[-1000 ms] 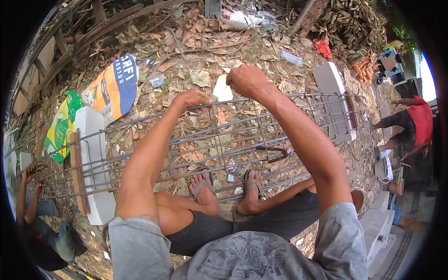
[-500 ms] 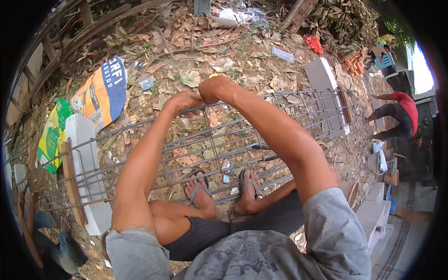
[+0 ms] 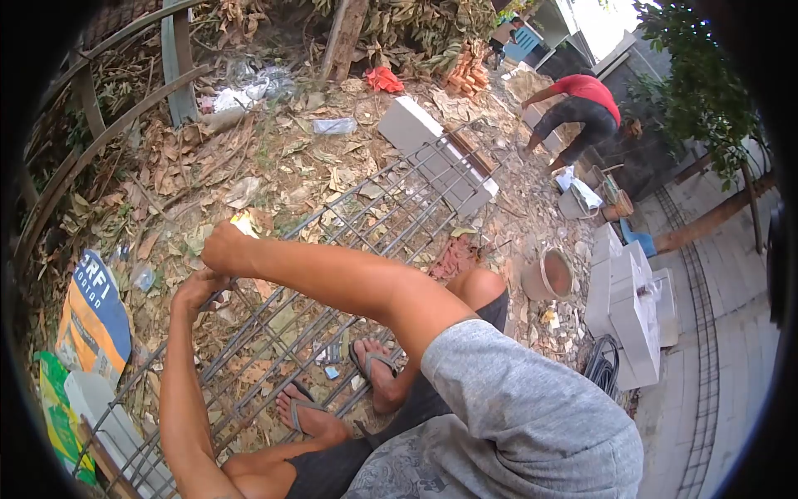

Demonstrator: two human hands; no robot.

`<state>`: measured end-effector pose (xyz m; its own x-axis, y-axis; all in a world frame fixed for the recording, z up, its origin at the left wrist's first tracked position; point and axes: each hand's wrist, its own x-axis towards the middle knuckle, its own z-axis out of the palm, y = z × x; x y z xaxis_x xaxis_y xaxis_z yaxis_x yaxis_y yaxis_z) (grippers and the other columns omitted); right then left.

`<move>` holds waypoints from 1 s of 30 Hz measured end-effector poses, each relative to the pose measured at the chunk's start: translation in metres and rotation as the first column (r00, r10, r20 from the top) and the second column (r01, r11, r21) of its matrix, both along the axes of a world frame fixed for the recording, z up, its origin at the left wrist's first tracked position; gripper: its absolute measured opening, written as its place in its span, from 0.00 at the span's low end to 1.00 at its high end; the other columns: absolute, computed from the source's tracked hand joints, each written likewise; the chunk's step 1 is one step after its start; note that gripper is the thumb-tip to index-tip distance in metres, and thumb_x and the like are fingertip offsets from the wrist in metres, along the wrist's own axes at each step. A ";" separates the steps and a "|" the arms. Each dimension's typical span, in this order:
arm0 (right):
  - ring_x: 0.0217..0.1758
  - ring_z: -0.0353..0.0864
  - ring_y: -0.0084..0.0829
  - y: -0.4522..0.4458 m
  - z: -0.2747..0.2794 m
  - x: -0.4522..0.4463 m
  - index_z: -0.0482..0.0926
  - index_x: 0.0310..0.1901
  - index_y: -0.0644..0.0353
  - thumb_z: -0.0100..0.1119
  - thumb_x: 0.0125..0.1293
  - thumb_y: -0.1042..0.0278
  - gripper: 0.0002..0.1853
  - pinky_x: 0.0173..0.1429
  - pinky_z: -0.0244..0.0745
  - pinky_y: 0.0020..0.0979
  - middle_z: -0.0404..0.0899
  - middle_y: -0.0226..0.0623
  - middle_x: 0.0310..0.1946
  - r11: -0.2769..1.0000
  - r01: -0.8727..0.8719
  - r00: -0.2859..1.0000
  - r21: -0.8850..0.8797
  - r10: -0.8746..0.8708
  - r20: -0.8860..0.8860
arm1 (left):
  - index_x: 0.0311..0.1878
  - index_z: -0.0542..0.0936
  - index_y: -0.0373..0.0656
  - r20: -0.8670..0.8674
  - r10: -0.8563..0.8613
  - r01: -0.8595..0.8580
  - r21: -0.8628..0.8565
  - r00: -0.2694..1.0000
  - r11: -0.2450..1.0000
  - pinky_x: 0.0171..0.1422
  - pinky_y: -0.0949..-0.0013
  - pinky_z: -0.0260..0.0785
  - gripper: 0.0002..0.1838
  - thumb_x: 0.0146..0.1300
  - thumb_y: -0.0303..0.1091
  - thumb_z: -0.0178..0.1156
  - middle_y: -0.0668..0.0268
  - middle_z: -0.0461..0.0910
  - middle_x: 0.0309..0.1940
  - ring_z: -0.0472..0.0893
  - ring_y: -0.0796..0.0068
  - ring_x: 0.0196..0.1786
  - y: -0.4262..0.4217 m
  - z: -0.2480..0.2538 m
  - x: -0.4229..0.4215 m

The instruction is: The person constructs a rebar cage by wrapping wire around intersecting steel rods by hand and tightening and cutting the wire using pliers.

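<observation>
A rebar cage [image 3: 283, 320] of long steel bars and cross ties lies in front of my body, over my sandalled feet. At its far long bar, my left hand [image 3: 198, 291] has its fingers curled round the steel. Just above and touching it, my right hand [image 3: 224, 248] is closed in a fist with the wrist bent. A bright yellow bit [image 3: 243, 223] shows behind that fist, but what the fist holds is hidden. White blocks hold up the cage: one block [image 3: 436, 154] at the far right end, another block [image 3: 96, 416] at the lower left.
Dry leaves cover the ground. A mortar bag [image 3: 93, 312] and a green-yellow sack [image 3: 56, 416] lie at left. To the right are a bucket [image 3: 549, 274], stacked white blocks [image 3: 623, 308] and a coiled cable [image 3: 602, 366]. A person in red [image 3: 582, 108] bends over farther back.
My view has swung to the right and tilted, so the cage now runs diagonally and my hands appear farther left. Both hands stay together at the cage's far bar.
</observation>
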<state>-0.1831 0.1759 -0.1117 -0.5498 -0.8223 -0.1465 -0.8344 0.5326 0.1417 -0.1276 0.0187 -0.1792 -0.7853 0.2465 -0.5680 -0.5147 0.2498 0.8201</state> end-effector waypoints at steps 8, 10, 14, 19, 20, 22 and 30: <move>0.48 0.91 0.39 0.011 -0.001 0.007 0.92 0.40 0.53 0.66 0.64 0.53 0.14 0.49 0.84 0.41 0.91 0.39 0.42 0.999 0.043 0.996 -0.018 -0.042 0.083 | 0.50 0.88 0.46 -0.016 -0.031 0.031 0.023 0.999 0.999 0.21 0.75 0.68 0.12 0.67 0.39 0.68 0.68 0.90 0.43 0.83 0.81 0.28 0.001 0.001 0.001; 0.45 0.92 0.40 0.012 -0.005 0.008 0.91 0.38 0.53 0.66 0.62 0.53 0.14 0.47 0.84 0.41 0.91 0.40 0.40 0.997 0.057 0.994 -0.045 -0.052 0.094 | 0.52 0.89 0.51 -0.014 -0.072 0.072 -0.048 0.997 0.996 0.23 0.76 0.69 0.12 0.68 0.40 0.67 0.71 0.90 0.44 0.84 0.82 0.30 0.004 0.016 0.004; 0.40 0.92 0.42 0.016 -0.008 0.008 0.91 0.34 0.54 0.68 0.60 0.50 0.15 0.44 0.85 0.42 0.91 0.42 0.35 0.994 0.069 0.993 -0.090 -0.060 0.100 | 0.54 0.88 0.53 0.020 -0.087 0.089 -0.068 0.996 0.994 0.26 0.78 0.70 0.13 0.69 0.40 0.66 0.74 0.90 0.46 0.84 0.83 0.32 0.009 0.027 0.006; 0.42 0.91 0.44 0.020 -0.008 0.008 0.91 0.35 0.57 0.64 0.65 0.44 0.22 0.45 0.85 0.43 0.90 0.44 0.35 0.992 0.092 0.987 -0.088 -0.079 0.142 | 0.54 0.87 0.45 0.032 -0.028 0.029 -0.022 0.999 0.999 0.22 0.81 0.71 0.15 0.66 0.37 0.68 0.70 0.90 0.43 0.86 0.82 0.30 0.016 0.041 0.012; 0.42 0.91 0.44 0.020 -0.009 0.008 0.90 0.35 0.57 0.62 0.66 0.41 0.24 0.46 0.85 0.43 0.90 0.45 0.35 0.991 0.093 0.986 -0.094 -0.079 0.146 | 0.54 0.87 0.45 0.031 -0.028 0.029 -0.037 0.999 0.999 0.22 0.82 0.71 0.15 0.66 0.38 0.67 0.70 0.90 0.43 0.86 0.83 0.30 0.015 0.038 0.011; 0.44 0.91 0.43 0.018 -0.012 0.007 0.91 0.37 0.56 0.64 0.62 0.44 0.21 0.48 0.85 0.42 0.90 0.44 0.38 0.990 0.117 0.980 -0.079 -0.102 0.169 | 0.54 0.87 0.46 0.028 -0.031 0.032 -0.050 0.999 0.998 0.22 0.82 0.73 0.15 0.67 0.38 0.67 0.71 0.90 0.43 0.86 0.83 0.30 0.014 0.035 0.010; 0.48 0.91 0.41 0.015 -0.003 0.015 0.92 0.40 0.55 0.61 0.65 0.47 0.19 0.50 0.84 0.41 0.91 0.41 0.41 0.987 0.144 0.976 -0.067 -0.131 0.174 | 0.55 0.88 0.50 0.055 -0.026 0.031 -0.096 0.998 0.995 0.26 0.79 0.75 0.16 0.66 0.40 0.68 0.72 0.91 0.45 0.86 0.81 0.32 0.013 0.033 0.009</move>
<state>-0.1676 0.1907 -0.1149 -0.6314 -0.7533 -0.1841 -0.7607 0.6478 -0.0414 -0.1187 0.0315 -0.1463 -0.7463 0.2097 -0.6317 -0.5492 0.3421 0.7624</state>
